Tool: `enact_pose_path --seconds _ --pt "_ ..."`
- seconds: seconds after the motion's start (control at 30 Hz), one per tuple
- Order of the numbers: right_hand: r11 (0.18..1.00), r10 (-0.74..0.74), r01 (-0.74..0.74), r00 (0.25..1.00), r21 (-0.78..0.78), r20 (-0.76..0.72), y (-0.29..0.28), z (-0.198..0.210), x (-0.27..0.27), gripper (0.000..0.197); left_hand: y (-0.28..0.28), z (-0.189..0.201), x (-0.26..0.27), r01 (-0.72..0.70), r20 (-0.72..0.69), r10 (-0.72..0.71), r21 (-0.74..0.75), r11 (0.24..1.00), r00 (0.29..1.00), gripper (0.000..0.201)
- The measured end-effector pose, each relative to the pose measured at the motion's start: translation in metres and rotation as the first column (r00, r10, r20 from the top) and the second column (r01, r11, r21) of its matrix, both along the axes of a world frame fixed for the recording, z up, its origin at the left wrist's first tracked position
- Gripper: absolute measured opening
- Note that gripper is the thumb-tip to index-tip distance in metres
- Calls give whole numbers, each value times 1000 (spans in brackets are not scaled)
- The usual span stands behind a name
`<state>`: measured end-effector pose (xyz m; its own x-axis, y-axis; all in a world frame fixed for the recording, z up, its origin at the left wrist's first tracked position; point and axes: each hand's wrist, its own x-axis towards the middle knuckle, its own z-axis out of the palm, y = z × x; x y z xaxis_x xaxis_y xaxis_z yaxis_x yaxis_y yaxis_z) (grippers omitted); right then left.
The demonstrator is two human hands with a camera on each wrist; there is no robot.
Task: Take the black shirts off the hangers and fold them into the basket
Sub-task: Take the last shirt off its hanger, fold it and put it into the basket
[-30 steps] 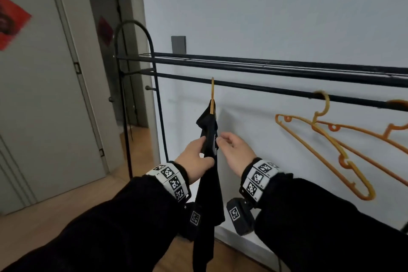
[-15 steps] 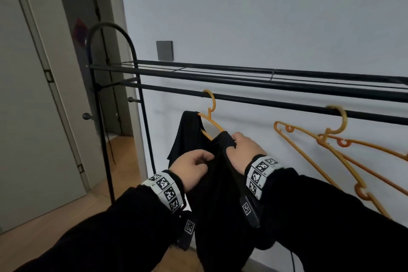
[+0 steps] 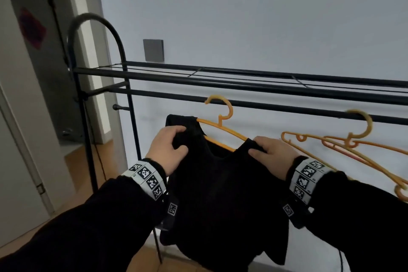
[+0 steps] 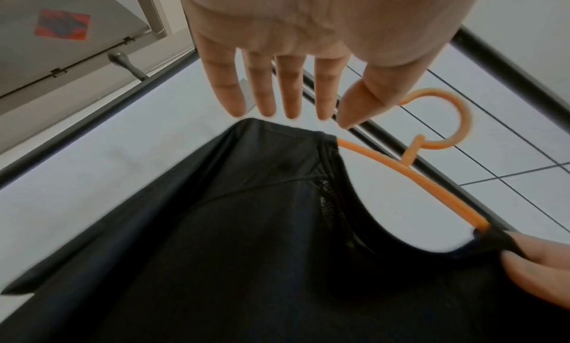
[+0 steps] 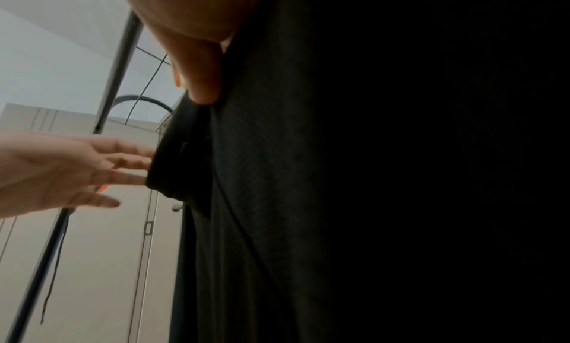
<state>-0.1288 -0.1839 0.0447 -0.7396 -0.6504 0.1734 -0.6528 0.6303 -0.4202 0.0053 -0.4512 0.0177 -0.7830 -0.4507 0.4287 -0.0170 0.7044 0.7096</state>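
On the rack rail (image 3: 276,106), your right hand (image 3: 272,153) pinches the black shirt (image 3: 220,194) shoulder; your left hand (image 3: 169,150), fingers straight, touches the other; hanger (image 3: 223,127) slants along the rail.

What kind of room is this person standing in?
Probably a home hallway or bedroom corner: a black clothes rack with orange hangers stands by a plain wall, over wood flooring beside a grey door.

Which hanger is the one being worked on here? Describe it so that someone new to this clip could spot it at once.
Find the black clothes rack against the white wall. On its lower rail, the orange hanger nearest the arched end is the one. Only it carries a black shirt; the orange hangers further right are bare.
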Motion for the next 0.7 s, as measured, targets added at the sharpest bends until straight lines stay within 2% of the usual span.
enact_pose_path --seconds 0.07,0.13,0.17,0.27,0.33,0.4,0.53,0.6,0.7 --pt "999 28 -27 998 -31 48 3 -9 5 12 -11 -3 -6 -86 33 89 -93 992 995 65" --pt "997 43 -38 996 -66 75 5 -17 10 10 -20 -10 -13 -136 160 167 -189 972 973 73" --pt "996 44 -37 996 -75 82 7 -20 11 11 -24 -14 -15 -137 212 185 -224 965 960 69" --pt "999 4 1 994 -45 109 12 -29 10 11 -39 -25 -25 -100 252 186 -320 942 950 37" --pt "999 -49 48 990 7 135 15 -34 5 9 -45 -33 -30 33 269 55 -312 950 962 23" --pt "997 -81 81 978 5 194 15 -36 2 7 -46 -42 -33 184 269 -115 -245 952 956 18" --pt "977 -42 118 923 -177 382 -2 -40 9 13 -32 -50 -41 221 199 -173 -257 941 965 22" --pt "956 -130 216 918 -199 374 -11 -42 11 32 -24 -51 -46 254 178 -212 -256 933 961 24" --pt "934 -274 336 892 -123 359 -16 -46 8 55 -20 -55 -52 291 94 -276 -233 928 956 28"
